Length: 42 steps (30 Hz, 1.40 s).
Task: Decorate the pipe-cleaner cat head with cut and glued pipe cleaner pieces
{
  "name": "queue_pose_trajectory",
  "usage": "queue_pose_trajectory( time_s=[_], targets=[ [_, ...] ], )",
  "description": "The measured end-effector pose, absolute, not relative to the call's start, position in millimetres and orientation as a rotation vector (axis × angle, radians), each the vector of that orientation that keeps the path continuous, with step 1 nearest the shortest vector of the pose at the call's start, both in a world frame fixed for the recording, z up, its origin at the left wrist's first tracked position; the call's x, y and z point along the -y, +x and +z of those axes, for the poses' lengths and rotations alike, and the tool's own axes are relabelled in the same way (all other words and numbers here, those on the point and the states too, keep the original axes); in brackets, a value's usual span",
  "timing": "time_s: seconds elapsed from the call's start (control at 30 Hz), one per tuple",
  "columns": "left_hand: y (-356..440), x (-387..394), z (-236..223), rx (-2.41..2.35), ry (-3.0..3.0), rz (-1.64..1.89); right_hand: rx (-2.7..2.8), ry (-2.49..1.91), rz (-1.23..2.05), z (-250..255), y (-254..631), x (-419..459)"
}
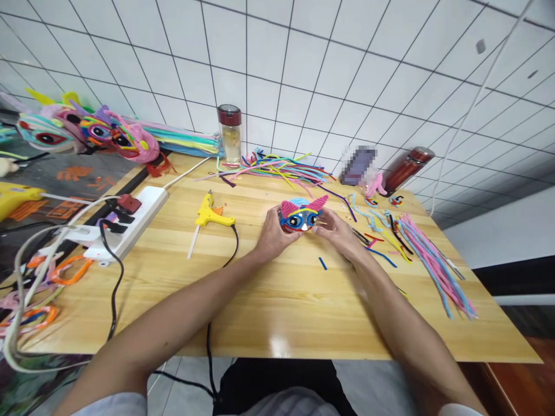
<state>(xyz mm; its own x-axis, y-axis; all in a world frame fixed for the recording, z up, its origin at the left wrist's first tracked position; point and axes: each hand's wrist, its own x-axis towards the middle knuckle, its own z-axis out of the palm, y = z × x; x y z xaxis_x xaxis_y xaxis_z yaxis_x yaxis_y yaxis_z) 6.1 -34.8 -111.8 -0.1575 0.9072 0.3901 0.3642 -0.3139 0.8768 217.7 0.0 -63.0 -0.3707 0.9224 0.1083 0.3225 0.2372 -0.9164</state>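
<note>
The person's got this fuzzy blue animal head right between both hands, left hand gripping one side, right hand the other. Long axis runs hand to hand, pink ears up, neither hand's really nearer. Can't tell if it's touching the table.

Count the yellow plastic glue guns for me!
2. One yellow plastic glue gun lies left of the left hand; a second yellow glue gun is partly cut off at the left edge.

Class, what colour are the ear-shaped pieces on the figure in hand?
The ear-shaped pieces are bright pink, as the head view shows best.
</note>
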Motion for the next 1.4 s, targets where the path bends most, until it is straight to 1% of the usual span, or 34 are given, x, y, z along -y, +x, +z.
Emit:
queue_pose_trajectory(
  time_s=[0.07,0.3,0.37,0.47,0.5,0.53,0.6,0.73,1.03,1.27,1.4],
  targets=[
    [7,38,-111,-1.418,1.623,1.459,1.816,-1.12,1.16,-63,217,4],
    [14,56,-106,-1.369,1.867,1.458,1.887,-1.191,1.081,-51,233,26],
    [17,60,-105,-1.359,1.905,1.475,1.905,-1.221,0.819,-42,237,33],
    [19,63,-106,-1.334,1.958,1.511,1.943,-1.202,0.167,-24,239,45],
    [20,63,-106,-1.322,1.978,1.524,1.988,-1.171,-0.004,-18,238,48],
    [20,63,-106,-1.314,1.993,1.536,2.051,-1.138,-0.122,-13,236,52],
    [21,62,-107,-1.31,2.009,1.544,2.183,-1.087,-0.245,-5,230,56],
    [21,62,-108,-1.341,2.024,1.51,2.325,-1.04,-0.318,-5,219,53],
    [23,63,-111,-1.366,2.036,1.492,2.401,-1.031,-0.44,-14,214,39],
    [22,63,-109,-1.361,2.046,1.481,2.376,-1.066,-0.385,-12,216,37],
    [23,64,-108,-1.366,2.034,1.477,2.379,-1.051,-0.432,-11,217,37]
  ],
)
